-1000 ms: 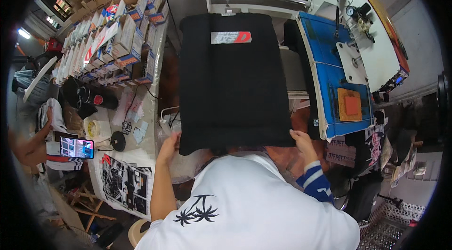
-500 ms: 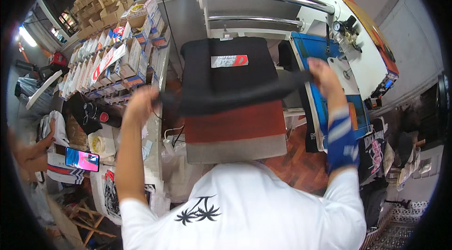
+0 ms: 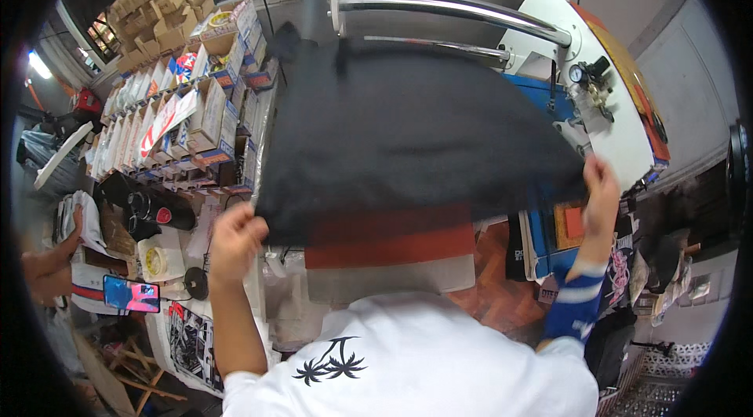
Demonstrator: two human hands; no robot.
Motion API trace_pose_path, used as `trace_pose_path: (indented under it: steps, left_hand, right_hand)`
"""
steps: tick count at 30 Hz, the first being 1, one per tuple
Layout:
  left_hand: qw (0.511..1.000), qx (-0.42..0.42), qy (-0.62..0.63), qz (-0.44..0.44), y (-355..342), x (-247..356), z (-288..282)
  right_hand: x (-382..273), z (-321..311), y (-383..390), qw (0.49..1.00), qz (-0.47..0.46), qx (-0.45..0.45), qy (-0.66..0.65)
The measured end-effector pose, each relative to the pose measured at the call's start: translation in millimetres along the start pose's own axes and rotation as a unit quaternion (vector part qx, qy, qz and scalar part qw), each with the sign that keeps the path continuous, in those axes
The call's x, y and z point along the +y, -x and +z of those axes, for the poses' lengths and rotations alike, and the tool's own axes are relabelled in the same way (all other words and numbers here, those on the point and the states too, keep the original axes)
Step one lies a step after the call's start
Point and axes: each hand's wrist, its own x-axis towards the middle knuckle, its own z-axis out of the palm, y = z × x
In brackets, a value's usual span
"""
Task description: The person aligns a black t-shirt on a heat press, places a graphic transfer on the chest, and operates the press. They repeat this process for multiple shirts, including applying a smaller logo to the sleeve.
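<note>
The black shirt (image 3: 408, 127) is spread between both hands above the platen (image 3: 388, 260); the platen's near part, red then grey, is exposed below the shirt's near edge. Contact between shirt and platen cannot be determined. The left hand (image 3: 238, 238) grasps the near left corner with curled fingers. The right hand (image 3: 601, 196) grasps the right corner, farther from the body, in front of the blue pad (image 3: 536, 248). The gauge (image 3: 578, 72) is located beyond the right hand, beside the white press head (image 3: 627, 134). Boxes (image 3: 210, 115) stand at left.
</note>
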Motion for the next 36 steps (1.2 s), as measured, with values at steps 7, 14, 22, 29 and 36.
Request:
trace_pose_path:
  steps: [7,14,22,29,36]
  left_hand:
    - [0.914,0.051,-0.375,-0.146,-28,-65,-1]
    - [0.871,0.101,-0.47,0.103,-293,-100,21]
    - [0.695,0.038,-0.718,0.027,-387,-97,54]
    - [0.875,0.142,-0.463,-0.021,-428,-84,45]
    - [0.905,0.231,-0.352,0.055,-472,-115,77]
  right_hand:
    - [64,52,91,0.931,0.01,-0.169,0.323]
    - [194,283,-92,0.97,0.012,-0.13,0.205]
    - [252,336,-171,0.851,0.445,-0.219,-0.174]
    - [240,334,-237,0.974,0.213,-0.056,0.05]
    - [219,371,-311,0.953,0.167,-0.05,0.247]
